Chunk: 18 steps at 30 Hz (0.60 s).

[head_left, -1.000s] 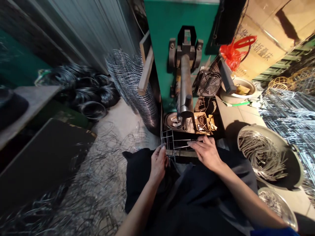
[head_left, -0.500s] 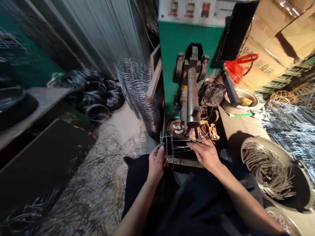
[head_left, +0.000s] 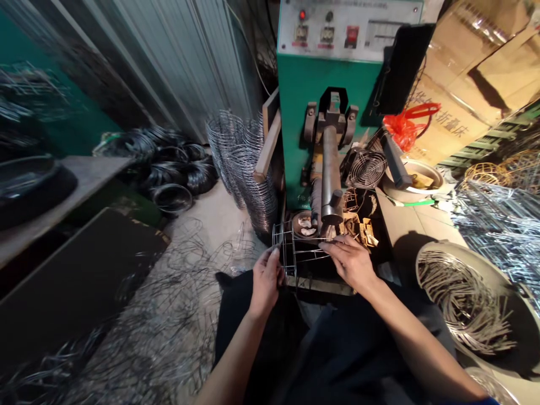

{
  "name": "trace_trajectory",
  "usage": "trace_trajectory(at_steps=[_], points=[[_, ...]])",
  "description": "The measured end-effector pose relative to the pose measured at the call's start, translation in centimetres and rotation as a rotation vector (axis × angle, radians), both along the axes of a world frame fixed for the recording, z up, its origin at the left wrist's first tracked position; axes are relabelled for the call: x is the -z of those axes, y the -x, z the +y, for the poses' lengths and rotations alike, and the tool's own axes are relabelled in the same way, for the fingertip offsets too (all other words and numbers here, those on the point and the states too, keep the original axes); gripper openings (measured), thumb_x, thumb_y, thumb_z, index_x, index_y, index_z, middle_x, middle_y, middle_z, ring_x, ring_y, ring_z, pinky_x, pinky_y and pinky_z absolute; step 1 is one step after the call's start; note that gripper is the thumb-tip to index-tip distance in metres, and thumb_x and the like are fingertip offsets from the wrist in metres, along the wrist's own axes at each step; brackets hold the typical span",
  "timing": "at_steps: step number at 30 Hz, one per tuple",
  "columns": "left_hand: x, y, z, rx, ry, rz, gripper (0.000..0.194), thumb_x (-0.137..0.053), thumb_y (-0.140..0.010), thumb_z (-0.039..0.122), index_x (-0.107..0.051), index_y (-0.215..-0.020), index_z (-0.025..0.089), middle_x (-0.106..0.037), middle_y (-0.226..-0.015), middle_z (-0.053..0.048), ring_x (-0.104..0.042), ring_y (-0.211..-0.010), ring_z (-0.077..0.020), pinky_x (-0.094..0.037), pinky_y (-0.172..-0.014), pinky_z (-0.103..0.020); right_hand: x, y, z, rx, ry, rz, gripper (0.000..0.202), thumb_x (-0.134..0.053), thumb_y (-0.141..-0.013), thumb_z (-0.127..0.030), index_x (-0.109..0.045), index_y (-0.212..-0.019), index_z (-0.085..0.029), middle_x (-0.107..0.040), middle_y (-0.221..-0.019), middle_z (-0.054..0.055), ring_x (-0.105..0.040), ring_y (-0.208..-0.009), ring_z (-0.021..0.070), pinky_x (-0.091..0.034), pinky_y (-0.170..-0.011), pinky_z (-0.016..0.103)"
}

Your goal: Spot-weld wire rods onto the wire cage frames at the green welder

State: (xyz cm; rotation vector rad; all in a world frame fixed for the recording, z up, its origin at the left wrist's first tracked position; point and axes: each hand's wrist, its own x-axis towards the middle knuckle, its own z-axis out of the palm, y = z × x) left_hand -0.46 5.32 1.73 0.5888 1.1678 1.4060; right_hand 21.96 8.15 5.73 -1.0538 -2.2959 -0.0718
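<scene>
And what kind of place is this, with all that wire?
Probably a small metal workshop: there's a green machine with a switch panel, stacked wire pieces beside it, and a tub holding lots of thin metal strands.

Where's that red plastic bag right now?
The red plastic bag is upper right in the head view, right of the green machine, above the pale tub.

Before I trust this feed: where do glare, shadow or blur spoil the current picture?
Head view: bright glints break up the wire pile at right; head view: the dark panel at left sinks into shadow; head view: loose floor wire at lower left smears, while left hand and right hand look clearer.
</scene>
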Motion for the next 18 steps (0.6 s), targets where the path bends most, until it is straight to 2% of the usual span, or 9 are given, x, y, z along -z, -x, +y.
trace_trajectory(at_steps=[10,13,16,18], points=[[0.0,0.1,0.7,-0.019,-0.017,0.037,0.037,-0.070,-0.079,0.051,-0.059,-0.091,0.018,-0.034,-0.049,0.012,-0.028,-0.035,-0.0041,-0.029,-0.035,-0.016,0.4,0.6,1.0,0.003,-0.012,0.015,0.031,-0.051,-0.094,-0.010,-0.072,-0.116,-0.020,-0.076,-0.099,0.005,-0.060,-0.099,0.0209,-0.051,-0.087,0.032],[0.1,0.0,0.4,0.003,-0.025,0.036,0.035,-0.069,-0.081,0.051,-0.057,-0.091,0.019,-0.033,-0.049,0.012,-0.028,-0.035,-0.0046,-0.030,-0.035,-0.016,0.2,0.5,0.7,0.025,-0.019,0.013,0.026,-0.053,-0.096,-0.015,-0.071,-0.114,-0.019,-0.075,-0.098,0.005,-0.060,-0.095,0.0204,-0.048,-0.086,0.032],[0.0,0.2,0.2,0.027,-0.013,0.040,0.035,-0.067,-0.083,0.051,-0.057,-0.093,0.019,-0.034,-0.050,0.012,-0.029,-0.035,-0.0056,-0.031,-0.034,-0.017,0.1,-0.1,0.3,0.119,-0.027,0.002,0.017,-0.056,-0.097,-0.026,-0.071,-0.101,-0.019,-0.074,-0.088,0.004,-0.061,-0.085,0.0193,-0.042,-0.081,0.033],[-0.2,0.4,0.3,0.040,0.001,0.038,0.035,-0.067,-0.082,0.051,-0.057,-0.091,0.019,-0.034,-0.050,0.012,-0.030,-0.035,-0.0057,-0.032,-0.034,-0.017,0.1,-0.6,0.1,0.179,-0.028,-0.011,0.019,-0.055,-0.098,-0.029,-0.069,-0.090,-0.019,-0.072,-0.082,0.004,-0.059,-0.080,0.0190,-0.039,-0.077,0.032]])
